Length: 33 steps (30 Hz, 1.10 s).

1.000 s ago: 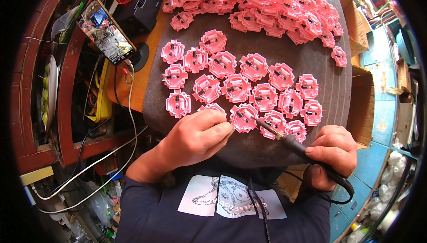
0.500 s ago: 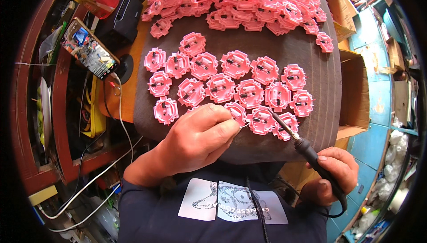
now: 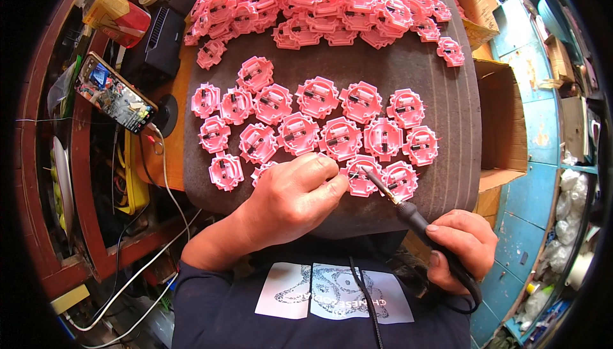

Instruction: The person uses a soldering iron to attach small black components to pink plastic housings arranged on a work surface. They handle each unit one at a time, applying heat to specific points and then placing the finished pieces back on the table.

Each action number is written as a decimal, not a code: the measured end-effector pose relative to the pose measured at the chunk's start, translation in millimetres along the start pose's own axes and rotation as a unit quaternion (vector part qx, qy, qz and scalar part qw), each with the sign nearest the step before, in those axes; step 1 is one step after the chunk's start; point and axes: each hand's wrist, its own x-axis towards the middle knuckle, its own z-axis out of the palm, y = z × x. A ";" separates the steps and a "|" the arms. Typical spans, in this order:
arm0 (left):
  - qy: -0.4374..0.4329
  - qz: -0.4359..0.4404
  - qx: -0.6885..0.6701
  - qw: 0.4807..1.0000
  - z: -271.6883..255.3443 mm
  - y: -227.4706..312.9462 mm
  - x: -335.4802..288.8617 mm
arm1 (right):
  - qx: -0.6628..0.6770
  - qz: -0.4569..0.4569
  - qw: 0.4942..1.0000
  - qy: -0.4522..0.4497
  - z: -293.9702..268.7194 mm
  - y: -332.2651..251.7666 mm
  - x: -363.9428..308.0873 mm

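Note:
My right hand [image 3: 461, 250] grips the black handle of a soldering iron [image 3: 415, 219]. The iron's tip reaches over the middle of a pink plastic part [image 3: 361, 183] in the front row; whether it touches is too small to tell. From the left, my closed left hand [image 3: 295, 192] pinches a thin silvery strand that looks like solder wire, its end near the same part. Another pink part [image 3: 401, 182] lies just right of the tip. Several more, such as one pink part [image 3: 340, 138], lie in rows, each carrying small black and white pieces. My left hand covers some of the front row.
Behind the rows rises a heap of pink parts [image 3: 319, 4] on the dark board [image 3: 268, 68]. At left stand a phone [image 3: 115, 93] on a stand, a black box [image 3: 156, 45] and a bottle [image 3: 118, 17]. A cardboard box [image 3: 501, 119] is at right. White cables [image 3: 167, 180] hang at left.
The iron's tip has moved from the right edge of the front-row part to its middle. My left hand has come closer to that part. The whole view has shifted slightly.

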 end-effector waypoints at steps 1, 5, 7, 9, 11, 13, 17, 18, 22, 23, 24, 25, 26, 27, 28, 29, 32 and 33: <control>-0.002 -0.001 -0.001 1.000 0.2 -0.2 -0.8 | 0.006 0.001 1.000 -0.013 -1.0 0.0 0.0; -0.004 -0.003 0.001 1.000 1.0 -0.6 -0.5 | 0.026 0.002 0.998 -0.050 -5.0 3.0 2.3; -0.008 -0.004 0.002 1.000 1.4 -1.0 -0.6 | 0.022 0.004 0.999 -0.048 -4.5 3.0 2.3; -0.010 -0.005 0.003 1.000 1.6 -1.2 -0.7 | 0.024 0.006 0.998 -0.050 -3.9 3.8 2.6; -0.010 -0.004 0.004 1.000 1.9 -1.3 -0.5 | 0.032 0.006 0.998 -0.055 -3.4 5.3 3.0; -0.007 -0.005 0.007 1.000 1.6 -0.6 -0.7 | 0.034 0.007 0.998 -0.056 -4.0 5.0 3.5; -0.012 -0.003 0.006 1.000 1.3 -1.5 2.1 | 0.033 0.015 0.998 -0.061 -6.1 3.6 3.6; -0.015 0.000 0.002 1.000 2.3 -2.6 3.9 | 0.029 0.018 0.998 -0.058 -7.2 2.5 3.2; -0.011 -0.011 0.007 1.000 3.0 -2.5 -1.5 | 0.038 0.009 0.997 -0.065 -4.2 5.2 4.2; -0.010 -0.009 0.005 1.000 3.6 -3.1 -1.1 | 0.038 0.009 0.997 -0.065 -4.2 5.1 4.0; -0.009 -0.008 0.005 1.000 4.2 -3.5 -0.9 | 0.038 0.009 0.997 -0.063 -4.0 5.0 4.0; -0.008 -0.008 0.006 1.000 4.9 -3.8 -0.4 | 0.038 0.008 0.997 -0.061 -3.8 5.1 3.9; -0.007 -0.007 0.006 1.000 5.3 -3.8 -0.3 | 0.038 0.008 0.997 -0.059 -3.5 5.2 3.8; -0.009 -0.007 0.008 1.000 5.2 -3.6 -0.3 | 0.034 -0.003 0.998 -0.047 -2.3 6.0 5.3; -0.011 -0.007 0.010 1.000 4.5 -3.2 -0.2 | 0.031 -0.015 0.999 -0.034 -0.3 7.3 8.2; -0.013 -0.008 0.012 1.000 3.6 -2.7 0.0 | 0.028 -0.027 0.999 -0.022 1.0 8.3 9.5; -0.011 -0.012 0.013 1.000 0.4 -0.9 -0.8 | 0.026 -0.028 0.999 -0.013 1.6 9.8 7.3; -0.005 -0.016 0.007 1.000 0.6 -0.5 -2.3 | 0.025 -0.026 0.999 -0.009 1.8 9.2 7.2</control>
